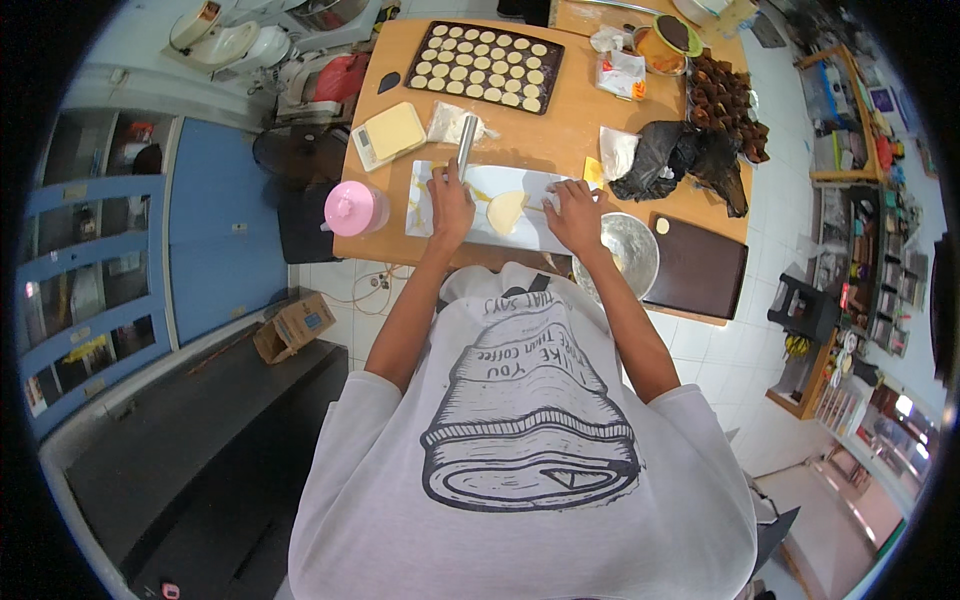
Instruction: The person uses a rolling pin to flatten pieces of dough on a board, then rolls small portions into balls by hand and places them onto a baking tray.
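A pale, flattened piece of dough (506, 212) lies on a white rectangular mat (425, 215) with yellowish markings, along the near side of the table. My left hand (452, 210) is closed round the near end of a metal rolling pin (467, 145), which points away from me, left of the dough. My right hand (573, 215) rests at the right part of the mat, fingers apart and bent, close to the dough's right side. A metal mixing bowl (645, 250) stands just right of this hand, partly hidden by my forearm.
A dark tray (545, 95) of round dough pieces lies at the back. Kitchen scales (388, 137), a bag of white powder (448, 124) and a pink-lidded jug (355, 208) stand left. Rightward are a black plastic bag (655, 160), dark brown baked cups (720, 105) and another tray (700, 265).
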`<control>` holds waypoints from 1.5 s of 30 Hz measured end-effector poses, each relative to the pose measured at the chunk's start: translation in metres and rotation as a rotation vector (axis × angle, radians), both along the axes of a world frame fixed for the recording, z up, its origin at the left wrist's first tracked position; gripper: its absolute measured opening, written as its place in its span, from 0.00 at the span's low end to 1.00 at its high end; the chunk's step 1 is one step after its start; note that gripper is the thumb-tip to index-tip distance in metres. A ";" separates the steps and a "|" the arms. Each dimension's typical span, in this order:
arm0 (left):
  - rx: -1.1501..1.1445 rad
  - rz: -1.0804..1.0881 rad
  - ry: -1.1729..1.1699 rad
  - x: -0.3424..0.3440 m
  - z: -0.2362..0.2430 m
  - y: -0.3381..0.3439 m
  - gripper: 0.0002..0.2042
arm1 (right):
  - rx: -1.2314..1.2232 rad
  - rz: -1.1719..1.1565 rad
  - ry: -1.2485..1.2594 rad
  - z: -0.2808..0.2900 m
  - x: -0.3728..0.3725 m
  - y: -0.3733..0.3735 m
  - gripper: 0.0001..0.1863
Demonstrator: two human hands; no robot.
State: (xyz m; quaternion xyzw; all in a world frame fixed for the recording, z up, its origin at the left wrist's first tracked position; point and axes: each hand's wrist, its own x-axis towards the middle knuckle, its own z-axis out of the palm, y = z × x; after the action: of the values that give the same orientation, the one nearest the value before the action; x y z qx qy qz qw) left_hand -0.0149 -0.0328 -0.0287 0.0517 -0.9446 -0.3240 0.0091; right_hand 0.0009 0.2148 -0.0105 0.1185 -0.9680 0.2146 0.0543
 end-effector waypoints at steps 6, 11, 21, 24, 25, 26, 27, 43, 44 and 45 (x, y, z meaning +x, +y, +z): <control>-0.050 0.030 0.093 0.015 -0.007 -0.004 0.34 | 0.105 0.125 -0.125 -0.003 -0.020 -0.027 0.15; -0.007 -0.001 0.153 0.024 -0.001 -0.008 0.33 | 0.051 0.100 -0.177 -0.007 -0.020 -0.037 0.16; -0.021 -0.094 0.275 0.036 0.018 0.001 0.29 | -0.030 0.047 -0.260 -0.011 -0.020 -0.050 0.21; 0.137 -0.229 0.368 0.036 0.015 0.003 0.25 | -0.111 0.032 -0.318 -0.008 -0.018 -0.055 0.22; 0.350 -0.235 0.245 0.036 0.014 0.005 0.23 | -0.148 0.032 -0.311 -0.005 -0.017 -0.057 0.22; 0.561 -0.237 0.120 0.037 0.011 0.006 0.20 | -0.185 0.034 -0.303 -0.003 -0.015 -0.058 0.21; 0.563 -0.237 0.118 0.037 0.008 0.006 0.20 | -0.183 0.032 -0.305 -0.001 -0.014 -0.059 0.21; 1.796 0.466 -0.864 0.042 0.036 0.009 0.31 | -0.258 0.301 -0.123 0.078 0.024 -0.071 0.20; 1.937 0.402 -0.897 0.040 0.038 0.003 0.32 | -0.229 0.373 -0.125 0.085 0.029 -0.072 0.19; 1.940 0.408 -0.891 0.042 0.027 -0.004 0.32 | -0.230 0.381 -0.127 0.091 0.035 -0.074 0.19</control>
State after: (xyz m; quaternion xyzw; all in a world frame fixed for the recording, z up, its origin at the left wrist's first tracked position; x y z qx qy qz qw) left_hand 0.0276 -0.0368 -0.0016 0.3058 -0.1783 -0.8768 -0.3253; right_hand 0.0355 0.1406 0.0805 0.2783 -0.8987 0.3371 -0.0353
